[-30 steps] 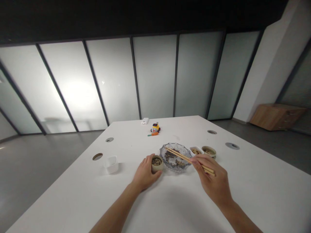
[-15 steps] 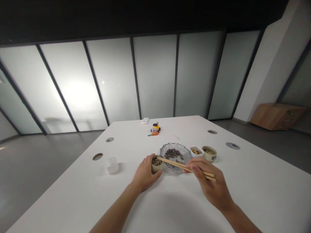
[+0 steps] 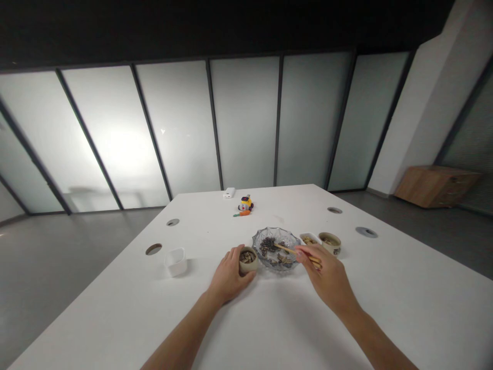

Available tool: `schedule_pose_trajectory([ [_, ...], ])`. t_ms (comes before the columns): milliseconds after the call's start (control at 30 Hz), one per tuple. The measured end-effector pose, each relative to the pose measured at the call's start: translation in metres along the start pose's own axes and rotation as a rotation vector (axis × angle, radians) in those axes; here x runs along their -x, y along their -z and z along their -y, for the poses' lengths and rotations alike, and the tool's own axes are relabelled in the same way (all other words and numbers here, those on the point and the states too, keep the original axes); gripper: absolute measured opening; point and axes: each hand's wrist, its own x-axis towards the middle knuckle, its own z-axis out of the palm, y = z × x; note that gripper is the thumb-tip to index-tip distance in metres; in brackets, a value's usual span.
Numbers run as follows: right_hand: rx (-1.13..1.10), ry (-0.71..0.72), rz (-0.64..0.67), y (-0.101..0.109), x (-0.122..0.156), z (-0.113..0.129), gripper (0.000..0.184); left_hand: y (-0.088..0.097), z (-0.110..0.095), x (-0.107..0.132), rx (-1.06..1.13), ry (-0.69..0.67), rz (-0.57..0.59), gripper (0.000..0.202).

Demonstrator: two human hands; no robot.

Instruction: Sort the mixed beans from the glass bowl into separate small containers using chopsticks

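My left hand (image 3: 230, 275) is wrapped round a small beige cup (image 3: 247, 267) that stands on the table with striped seeds in it, probably sunflower seeds. In my right hand (image 3: 325, 275) is a pair of wooden chopsticks (image 3: 287, 249). Their tips reach into a clear glass bowl (image 3: 257, 253), close to a heap of dark beans or seeds (image 3: 268, 245). Lighter striped seeds (image 3: 284, 260) lie in the near part of that bowl. Whether the tips pinch anything is too small to tell.
Right of the glass bowl are a white dish (image 3: 308, 237) of tan pieces and a second beige cup (image 3: 331, 243). A white square container (image 3: 176, 263) stands left. Farther back lie a toy vehicle (image 3: 245, 203), a toy carrot (image 3: 242, 214) and a white box (image 3: 229, 192). The white table has several round holes.
My right hand has carried the chopstick tips from the beige cup rightward into the glass bowl. My left hand still holds the cup in place.
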Motion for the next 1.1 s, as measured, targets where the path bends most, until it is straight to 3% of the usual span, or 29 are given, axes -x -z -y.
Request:
schedule_pose_trajectory([
  [133, -0.153, -0.062, -0.038, 0.004, 0.001, 0.007, 0.026, -0.001, 0.002, 0.0, -0.003, 0.003, 0.001, 0.073],
  [400, 0.025, 0.112, -0.133, 0.012, -0.003, 0.016, 0.019, 0.0, 0.001, 0.0, -0.016, 0.011, 0.009, 0.075],
  [633, -0.048, 0.021, 0.081, -0.005, 0.003, 0.01, 0.03, 0.0, -0.001, 0.0, -0.016, 0.001, -0.003, 0.072],
  [767, -0.1, -0.013, 0.13, -0.013, 0.004, 0.007, 0.035, 0.0, -0.001, -0.001, -0.014, -0.003, -0.001, 0.072],
  [967, -0.196, -0.11, 0.045, -0.021, 0.002, 0.0, 0.037, -0.001, -0.001, -0.001, -0.007, -0.011, -0.01, 0.07],
  [1100, -0.283, -0.203, -0.034, -0.014, -0.002, -0.001, 0.04, 0.0, -0.002, -0.001, -0.004, 0.0, -0.003, 0.07],
])
